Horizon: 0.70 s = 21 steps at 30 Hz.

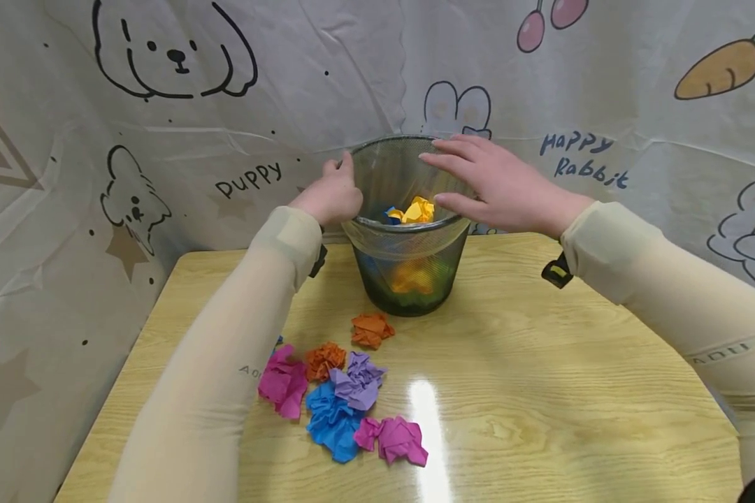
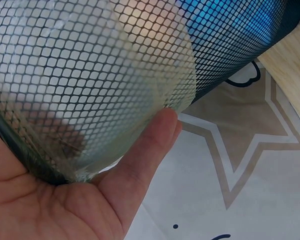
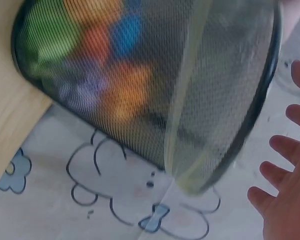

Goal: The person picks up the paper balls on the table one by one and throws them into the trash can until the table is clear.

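A dark mesh wastebasket [image 1: 409,251] with a thin clear plastic liner [image 1: 409,244] folded over its rim stands at the back of the table. Inside are crumpled paper balls, a yellow one [image 1: 419,210] near the top and several colours behind the mesh. My left hand [image 1: 332,192] grips the basket's left rim, a digit lying along the outside in the left wrist view. My right hand [image 1: 493,183] is held beside the right rim, fingers spread and nothing in them. A gap separates its fingertips from the rim in the right wrist view.
Several crumpled papers lie on the wooden table [image 1: 541,363] in front of the basket: orange [image 1: 372,330], purple [image 1: 358,381], blue [image 1: 335,421] and pink [image 1: 403,441] among them. A printed cloth [image 1: 327,77] hangs close behind the basket and along the left side.
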### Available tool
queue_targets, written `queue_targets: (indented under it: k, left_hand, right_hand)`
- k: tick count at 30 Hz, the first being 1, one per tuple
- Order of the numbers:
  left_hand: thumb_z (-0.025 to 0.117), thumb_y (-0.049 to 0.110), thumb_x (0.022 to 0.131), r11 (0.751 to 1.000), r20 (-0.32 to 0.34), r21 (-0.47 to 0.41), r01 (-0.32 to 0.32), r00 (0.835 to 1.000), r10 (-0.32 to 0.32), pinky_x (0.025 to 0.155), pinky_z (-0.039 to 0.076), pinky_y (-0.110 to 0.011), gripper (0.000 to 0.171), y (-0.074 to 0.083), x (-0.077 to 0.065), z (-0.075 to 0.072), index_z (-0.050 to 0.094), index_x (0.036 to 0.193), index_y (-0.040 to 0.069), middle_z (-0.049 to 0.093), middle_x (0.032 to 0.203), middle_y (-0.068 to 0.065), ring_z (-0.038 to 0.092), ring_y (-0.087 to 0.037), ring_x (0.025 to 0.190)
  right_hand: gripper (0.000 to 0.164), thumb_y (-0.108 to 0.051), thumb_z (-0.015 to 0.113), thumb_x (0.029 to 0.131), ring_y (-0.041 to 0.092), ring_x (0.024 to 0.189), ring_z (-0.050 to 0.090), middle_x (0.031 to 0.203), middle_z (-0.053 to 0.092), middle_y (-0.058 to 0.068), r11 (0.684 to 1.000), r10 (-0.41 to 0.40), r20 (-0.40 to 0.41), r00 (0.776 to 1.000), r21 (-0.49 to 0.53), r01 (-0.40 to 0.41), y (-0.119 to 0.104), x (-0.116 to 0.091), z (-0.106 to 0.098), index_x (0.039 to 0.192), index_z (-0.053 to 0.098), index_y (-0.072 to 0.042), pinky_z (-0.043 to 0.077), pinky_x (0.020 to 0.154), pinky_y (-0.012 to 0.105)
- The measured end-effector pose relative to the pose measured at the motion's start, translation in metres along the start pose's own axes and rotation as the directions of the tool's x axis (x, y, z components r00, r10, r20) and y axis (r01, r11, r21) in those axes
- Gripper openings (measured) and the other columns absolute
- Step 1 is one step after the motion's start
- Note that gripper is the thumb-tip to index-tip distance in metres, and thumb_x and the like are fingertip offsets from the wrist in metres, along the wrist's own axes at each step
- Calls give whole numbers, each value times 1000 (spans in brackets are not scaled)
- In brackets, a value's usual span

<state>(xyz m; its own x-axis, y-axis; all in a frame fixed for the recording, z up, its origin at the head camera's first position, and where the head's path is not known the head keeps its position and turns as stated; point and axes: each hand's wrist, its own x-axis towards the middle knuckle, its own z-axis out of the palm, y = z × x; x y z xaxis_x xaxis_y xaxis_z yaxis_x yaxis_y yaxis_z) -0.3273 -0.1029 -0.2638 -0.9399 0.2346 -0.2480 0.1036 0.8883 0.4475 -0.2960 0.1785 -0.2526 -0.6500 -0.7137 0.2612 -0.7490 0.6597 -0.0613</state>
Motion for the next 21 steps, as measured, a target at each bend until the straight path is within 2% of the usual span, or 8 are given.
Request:
queue_targets:
  k: [5, 10, 16, 21]
  left_hand:
    - [23, 11, 101, 1000, -7, 1, 16, 1000, -16, 64, 38, -40, 75, 0, 1, -1, -25, 159, 15, -20, 167, -19, 37, -21, 63]
    - [23, 11, 101, 1000, -7, 4, 14, 1000, -14, 66, 40, -41, 75, -1, 1, 0, -26, 158, 14, -20, 167, -20, 40, -21, 64]
    - [23, 12, 101, 1000, -13, 16, 23, 1000, -23, 71, 42, -41, 75, 0, 2, 1, -26, 159, 14, -19, 167, -20, 47, -24, 70]
    - [24, 13, 102, 1000, -12, 24, 20, 1000, -19, 77, 43, -42, 74, 2, 0, 0, -24, 159, 13, -17, 167, -20, 54, -29, 82]
  right_hand:
    - [63, -47, 52, 106, 33, 153, 19, 167, 28, 6, 995, -96, -11, 995, -7, 96, -17, -13, 9, 161, 37, -21, 15, 122, 52]
    - [63, -45, 55, 105, 29, 154, 18, 167, 28, 2, 984, -177, -40, 983, 7, 178, -33, -26, 14, 162, 36, -24, 17, 121, 53]
    - [63, -43, 56, 104, 32, 153, 22, 164, 35, 7, 938, -346, -93, 933, -2, 348, -58, -41, 22, 160, 40, -19, 19, 121, 51]
    - [62, -46, 50, 106, 32, 152, 24, 163, 35, 7, 900, -435, -72, 898, -16, 435, -78, -54, 31, 160, 39, -18, 19, 121, 49]
